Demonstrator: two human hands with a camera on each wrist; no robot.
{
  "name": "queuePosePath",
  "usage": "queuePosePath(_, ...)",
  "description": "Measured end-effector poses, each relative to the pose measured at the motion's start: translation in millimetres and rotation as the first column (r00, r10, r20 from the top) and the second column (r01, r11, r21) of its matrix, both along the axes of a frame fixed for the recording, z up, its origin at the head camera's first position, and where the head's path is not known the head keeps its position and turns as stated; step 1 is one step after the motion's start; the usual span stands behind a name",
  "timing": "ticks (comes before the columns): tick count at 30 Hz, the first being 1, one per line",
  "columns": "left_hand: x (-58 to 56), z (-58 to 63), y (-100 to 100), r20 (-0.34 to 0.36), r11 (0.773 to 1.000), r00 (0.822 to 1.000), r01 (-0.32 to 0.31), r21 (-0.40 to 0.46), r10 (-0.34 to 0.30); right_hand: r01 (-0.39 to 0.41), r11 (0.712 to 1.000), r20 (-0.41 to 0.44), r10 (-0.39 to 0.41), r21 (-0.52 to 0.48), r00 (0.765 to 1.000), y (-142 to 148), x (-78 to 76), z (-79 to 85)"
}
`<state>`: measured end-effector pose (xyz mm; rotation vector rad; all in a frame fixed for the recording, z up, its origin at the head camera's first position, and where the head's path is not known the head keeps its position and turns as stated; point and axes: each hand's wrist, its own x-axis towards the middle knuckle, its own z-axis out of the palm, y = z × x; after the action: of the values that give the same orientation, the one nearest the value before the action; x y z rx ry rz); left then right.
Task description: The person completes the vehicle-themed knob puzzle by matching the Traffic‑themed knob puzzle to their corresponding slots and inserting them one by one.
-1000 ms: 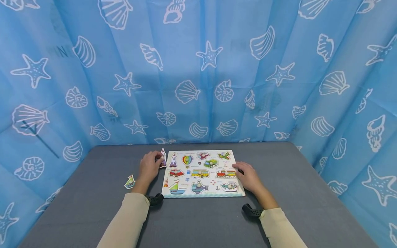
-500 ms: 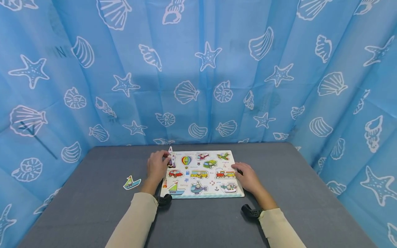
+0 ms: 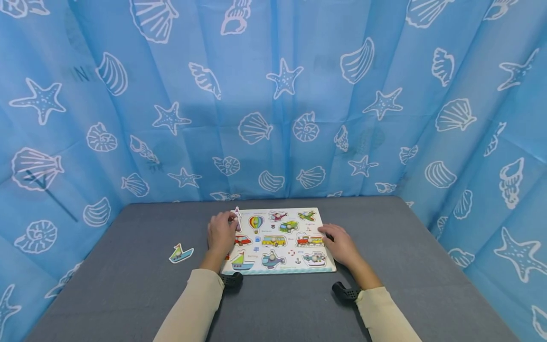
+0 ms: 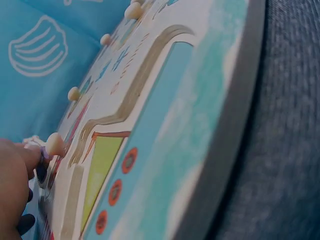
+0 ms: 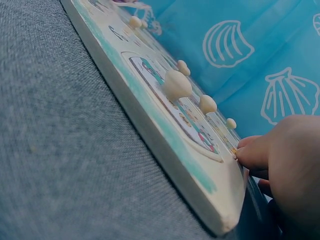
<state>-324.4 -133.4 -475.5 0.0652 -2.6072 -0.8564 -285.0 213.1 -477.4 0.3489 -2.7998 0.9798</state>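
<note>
A wooden peg puzzle board (image 3: pixel 279 266) with vehicle pictures lies flat on the table. My left hand (image 3: pixel 221 233) is over its upper left corner, thumb and fingertips pinching a rocket puzzle piece (image 3: pixel 238 214). That piece overlaps the printed rocket spot and is partly hidden by the fingers. In the left wrist view, the hand (image 4: pixel 14 185) shows at the left, near a round wooden knob (image 4: pixel 55 145). My right hand (image 3: pixel 341 244) grips the board's right edge; in the right wrist view its fingertips (image 5: pixel 245 152) sit at that edge, beside the knobbed ship piece (image 5: pixel 182 112).
A sailboat piece (image 3: pixel 181 254) lies on the grey table (image 3: pixel 282 308), left of the board. The board's sailboat recess (image 3: pixel 242 261) holds no piece. Several knobbed pieces, including a bus (image 3: pixel 274 241) and a train (image 3: pixel 309 240), sit in their recesses. A blue curtain (image 3: pixel 273 156) hangs behind.
My left hand has carried the rocket piece rightward from beside the board onto its upper left corner, lowering it over the rocket spot. The right hand has stayed at the board's edge.
</note>
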Motion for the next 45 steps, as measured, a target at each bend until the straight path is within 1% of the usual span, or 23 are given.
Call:
queuePosePath(5,1.1,-2.3,-2,0.031,1.0,0.999,0.012,0.002,-0.012,0.001,1.0,0.002,-0.001,0.0,1.0,-1,0.2,0.5)
queuePosePath(10,2.4,-2.6,-2,0.048,1.0,0.999,0.025,-0.006,-0.025,0.001,1.0,-0.006,-0.001,0.007,1.0,-1,0.4,0.3)
queuePosePath(16,2.6,-4.8,-3,0.091,0.998,0.995,0.041,-0.054,-0.036,0.004,1.0,-0.003,-0.004,0.011,1.0,-1,1.0,0.7)
queuePosePath(19,2.6,-5.9,-3,0.101,0.996,0.994,0.05,-0.075,-0.042,0.0,1.0,-0.013,0.0,0.004,1.0,-1,1.5,0.7)
queuePosePath(24,2.8,-7.1,-4,0.105,0.994,0.992,0.08,-0.08,-0.071,-0.002,1.0,-0.026,0.002,-0.005,1.0,0,1.1,0.4)
queuePosePath(28,5.1,-6.0,-9,0.112,0.99,0.987,0.121,-0.074,-0.112,-0.01,1.0,-0.014,0.01,0.006,1.0,0,2.0,0.3)
queuePosePath(32,7.8,-2.1,-14,0.098,0.985,0.982,0.168,-0.037,-0.163,-0.008,1.0,-0.025,0.008,-0.007,1.0,1,1.5,0.0)
queuePosePath(37,13.7,1.8,-23,0.082,0.978,0.975,0.208,-0.01,-0.207,-0.009,1.0,-0.033,0.008,-0.009,0.999,1,-0.1,-0.6)
queuePosePath(42,24.2,6.1,-35,0.053,0.974,0.973,0.225,-0.001,-0.225,-0.009,1.0,-0.02,0.009,-0.006,1.0,1,-0.3,0.1)
queuePosePath(45,30.8,10.8,-44,0.029,0.972,0.972,0.234,0.005,-0.234,-0.003,1.0,-0.009,0.003,-0.001,1.0,0,-0.6,0.3)
